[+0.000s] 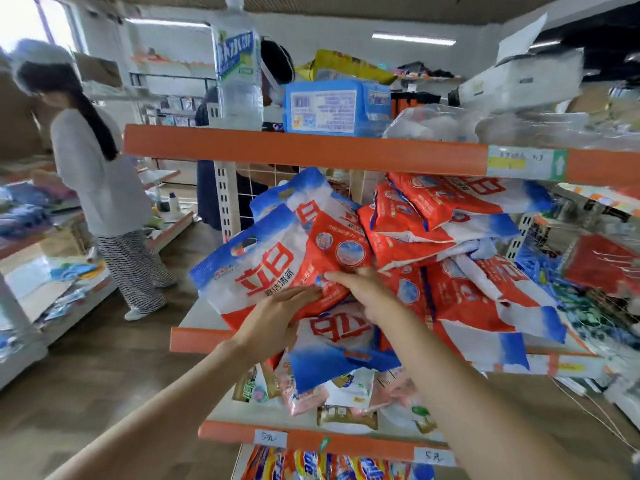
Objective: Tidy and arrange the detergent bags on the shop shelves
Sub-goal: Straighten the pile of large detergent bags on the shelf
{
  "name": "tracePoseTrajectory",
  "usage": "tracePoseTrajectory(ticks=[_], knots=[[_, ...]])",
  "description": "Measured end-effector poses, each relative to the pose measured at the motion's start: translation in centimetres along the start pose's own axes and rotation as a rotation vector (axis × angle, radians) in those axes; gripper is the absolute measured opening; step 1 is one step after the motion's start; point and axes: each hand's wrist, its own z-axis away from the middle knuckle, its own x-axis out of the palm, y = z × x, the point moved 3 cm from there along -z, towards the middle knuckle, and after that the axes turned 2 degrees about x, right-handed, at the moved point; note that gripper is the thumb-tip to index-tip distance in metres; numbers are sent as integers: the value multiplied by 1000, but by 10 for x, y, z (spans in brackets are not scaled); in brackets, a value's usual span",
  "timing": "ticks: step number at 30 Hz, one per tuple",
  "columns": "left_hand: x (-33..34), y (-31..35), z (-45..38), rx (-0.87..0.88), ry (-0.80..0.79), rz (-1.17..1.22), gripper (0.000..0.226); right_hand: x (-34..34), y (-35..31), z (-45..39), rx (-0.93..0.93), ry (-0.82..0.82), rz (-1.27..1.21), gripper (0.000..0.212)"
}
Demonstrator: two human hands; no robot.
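Several red, white and blue detergent bags lie in a messy heap [450, 258] on the middle shelf [197, 339]. One front bag [263, 268] leans up at the heap's left end, its blue handle end pointing up left. My left hand [277, 317] lies flat against the lower part of this bag with straight fingers. My right hand [367, 292] reaches in from the right, its fingers stretched over the bag's red end and its thumb tucked beneath. Another bag [339, 344] hangs over the shelf's front edge under my hands.
The top shelf [304, 150] carries a large water bottle [239, 74], a blue pack [336, 105] and clear plastic wraps. Small packets fill the lower shelf [346, 441]. A person in a grey top [93, 168] stands at the left aisle beside other shelves.
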Motion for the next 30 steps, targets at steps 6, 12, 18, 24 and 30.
tracePoseTrajectory(ticks=[6,12,18,24,30], knots=[[-26,-9,-63,-165,318,-93,52,-34,-63,7,-177,266,-387,23],[-9,-24,-78,-536,80,23,64,-53,-60,11,-274,188,-580,43],[5,-29,-93,-813,255,674,32,-70,-65,9,-209,246,-179,35],[-14,-31,-138,-685,330,518,30,-62,-87,-11,-390,176,-489,20],[3,-47,-95,-468,69,250,44,-69,-87,-30,-500,697,826,45]])
